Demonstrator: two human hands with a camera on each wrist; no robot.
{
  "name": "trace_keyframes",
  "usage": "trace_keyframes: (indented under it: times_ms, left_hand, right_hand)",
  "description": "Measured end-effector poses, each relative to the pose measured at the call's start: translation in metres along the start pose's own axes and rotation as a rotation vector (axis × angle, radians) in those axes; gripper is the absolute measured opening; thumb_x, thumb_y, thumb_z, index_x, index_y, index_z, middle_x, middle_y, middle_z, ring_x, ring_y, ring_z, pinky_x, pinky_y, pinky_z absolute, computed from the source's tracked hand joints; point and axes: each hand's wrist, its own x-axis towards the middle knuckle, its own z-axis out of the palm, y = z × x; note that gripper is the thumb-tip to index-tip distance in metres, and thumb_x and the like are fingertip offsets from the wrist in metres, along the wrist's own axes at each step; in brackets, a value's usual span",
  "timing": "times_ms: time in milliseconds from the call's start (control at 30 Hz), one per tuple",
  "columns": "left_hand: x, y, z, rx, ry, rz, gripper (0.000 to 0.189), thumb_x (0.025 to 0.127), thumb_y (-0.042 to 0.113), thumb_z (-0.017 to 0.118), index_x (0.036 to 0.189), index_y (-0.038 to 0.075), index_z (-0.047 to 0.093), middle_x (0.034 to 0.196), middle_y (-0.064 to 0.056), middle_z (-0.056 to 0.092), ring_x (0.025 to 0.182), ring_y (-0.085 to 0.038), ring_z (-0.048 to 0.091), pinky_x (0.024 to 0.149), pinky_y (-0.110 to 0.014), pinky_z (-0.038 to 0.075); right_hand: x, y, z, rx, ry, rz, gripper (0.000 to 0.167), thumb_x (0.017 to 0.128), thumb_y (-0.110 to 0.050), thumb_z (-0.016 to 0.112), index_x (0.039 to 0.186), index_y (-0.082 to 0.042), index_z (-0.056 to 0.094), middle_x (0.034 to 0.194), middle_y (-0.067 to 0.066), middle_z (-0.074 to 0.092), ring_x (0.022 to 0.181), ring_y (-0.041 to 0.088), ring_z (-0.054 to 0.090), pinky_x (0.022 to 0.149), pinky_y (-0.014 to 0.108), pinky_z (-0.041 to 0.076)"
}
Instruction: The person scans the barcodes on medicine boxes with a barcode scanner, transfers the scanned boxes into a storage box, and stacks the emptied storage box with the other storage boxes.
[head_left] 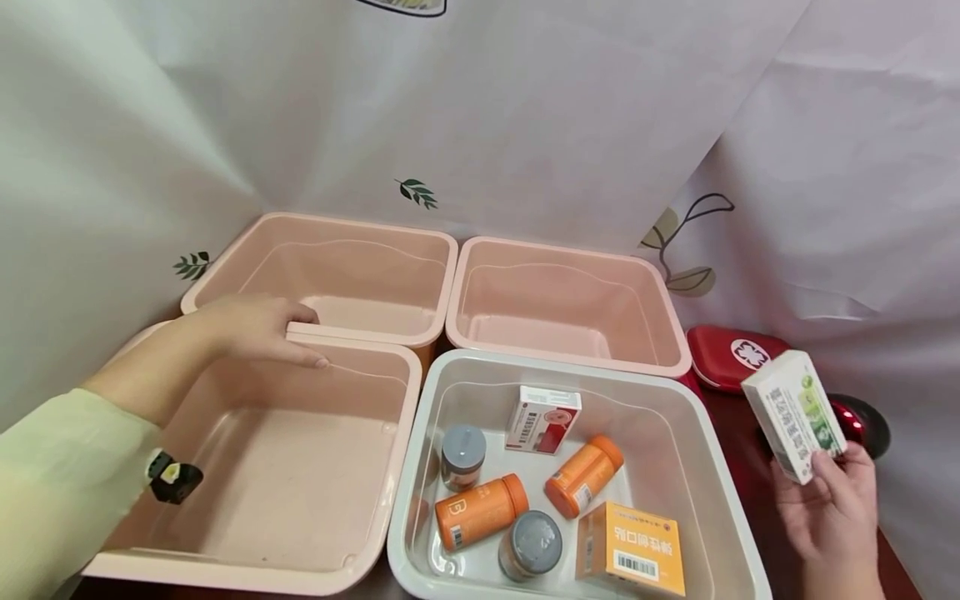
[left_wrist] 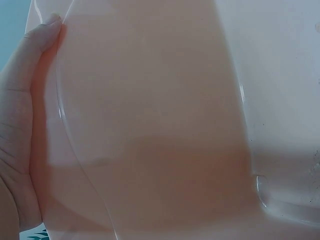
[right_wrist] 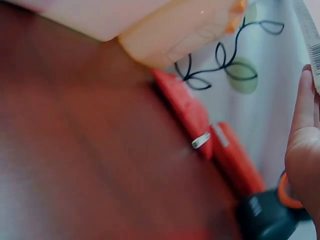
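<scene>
My left hand (head_left: pixel 258 327) grips the back rim of the front-left pink bin (head_left: pixel 285 467). In the left wrist view the thumb (left_wrist: pixel 40 37) lies over that bin's inner wall, while the other fingers are hidden behind it. Off to the right, my right hand (head_left: pixel 832 504) holds up a white and green medicine box (head_left: pixel 787 417) by its lower end. Only a narrow edge of this box (right_wrist: pixel 312 42) appears in the right wrist view. The held box is beside the light grey-white bin (head_left: pixel 723 467), outside its right rim.
Inside the grey-white bin lie orange bottles (head_left: pixel 480 510), grey-lidded jars (head_left: pixel 531 543), a red-and-white box (head_left: pixel 543 419) and an orange box (head_left: pixel 637 546). Two pink bins (head_left: pixel 360 229) (head_left: pixel 555 254) stand behind. A red case (head_left: pixel 720 354) and a dark object (head_left: pixel 870 425) are at the right.
</scene>
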Motion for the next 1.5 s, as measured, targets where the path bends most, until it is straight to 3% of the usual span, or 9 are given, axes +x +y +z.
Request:
trace_keyframes:
  times_ms: [233, 500, 633, 767, 867, 1133, 1500]
  left_hand:
    - [0.001, 0.003, 0.000, 0.002, 0.002, 0.000, 0.064, 0.084, 0.070, 0.078, 0.120, 0.017, 0.074, 0.106, 0.005, 0.072, 0.091, -0.017, 0.067, 0.081, -0.054, 0.055]
    - [0.013, 0.008, -0.002, -0.049, 0.001, 0.046, 0.053, 0.085, 0.068, 0.079, 0.110, 0.021, 0.074, 0.094, 0.010, 0.069, 0.084, -0.011, 0.063, 0.080, -0.045, 0.053]
    - [0.012, 0.007, -0.004, -0.059, 0.008, 0.054, 0.048, 0.085, 0.065, 0.080, 0.106, 0.022, 0.074, 0.091, 0.011, 0.068, 0.083, -0.011, 0.062, 0.079, -0.042, 0.052]
    - [0.006, 0.004, -0.005, -0.077, 0.007, 0.051, 0.045, 0.085, 0.061, 0.082, 0.106, 0.022, 0.075, 0.091, 0.011, 0.068, 0.082, -0.010, 0.062, 0.078, -0.041, 0.052]
    - [0.003, 0.002, -0.005, -0.076, 0.002, 0.043, 0.046, 0.085, 0.061, 0.082, 0.108, 0.021, 0.075, 0.094, 0.010, 0.069, 0.084, -0.011, 0.062, 0.079, -0.042, 0.052]
    - [0.007, 0.003, -0.005, -0.039, -0.009, 0.043, 0.052, 0.085, 0.064, 0.081, 0.113, 0.022, 0.074, 0.097, 0.010, 0.070, 0.085, -0.012, 0.063, 0.077, -0.046, 0.053]
    - [0.008, 0.005, -0.004, -0.038, -0.004, 0.046, 0.050, 0.084, 0.066, 0.081, 0.109, 0.023, 0.075, 0.093, 0.012, 0.069, 0.083, -0.011, 0.063, 0.077, -0.044, 0.052]
  right_hand:
    - [0.038, 0.004, 0.046, -0.096, -0.200, -0.061, 0.048, 0.101, 0.027, 0.031, 0.140, -0.002, 0.031, 0.127, 0.036, 0.064, 0.104, 0.048, 0.074, 0.076, 0.054, 0.062]
    - [0.061, 0.004, 0.096, -0.420, -0.243, -0.117, 0.065, 0.090, 0.038, 0.038, 0.148, 0.008, 0.041, 0.121, 0.029, 0.071, 0.099, 0.034, 0.078, 0.074, 0.040, 0.062]
    - [0.073, 0.010, 0.120, -0.613, -0.253, -0.133, 0.059, 0.089, 0.036, 0.047, 0.143, 0.012, 0.052, 0.118, 0.023, 0.074, 0.096, 0.026, 0.078, 0.074, 0.033, 0.062]
    - [0.089, 0.020, 0.144, -0.789, -0.240, -0.139, 0.048, 0.089, 0.030, 0.061, 0.131, 0.006, 0.062, 0.113, 0.016, 0.076, 0.089, 0.020, 0.078, 0.070, 0.028, 0.061]
    - [0.100, 0.029, 0.159, -0.861, -0.258, -0.130, 0.045, 0.090, 0.025, 0.066, 0.128, 0.003, 0.062, 0.113, 0.015, 0.076, 0.089, 0.019, 0.077, 0.071, 0.027, 0.061]
    - [0.118, 0.045, 0.189, -0.956, -0.279, -0.104, 0.041, 0.092, 0.016, 0.072, 0.128, -0.001, 0.062, 0.120, 0.012, 0.074, 0.101, 0.019, 0.075, 0.081, 0.026, 0.059]
    - [0.130, 0.051, 0.206, -0.869, -0.348, -0.075, 0.046, 0.091, 0.023, 0.065, 0.131, 0.001, 0.059, 0.126, 0.017, 0.070, 0.110, 0.023, 0.072, 0.087, 0.027, 0.059]
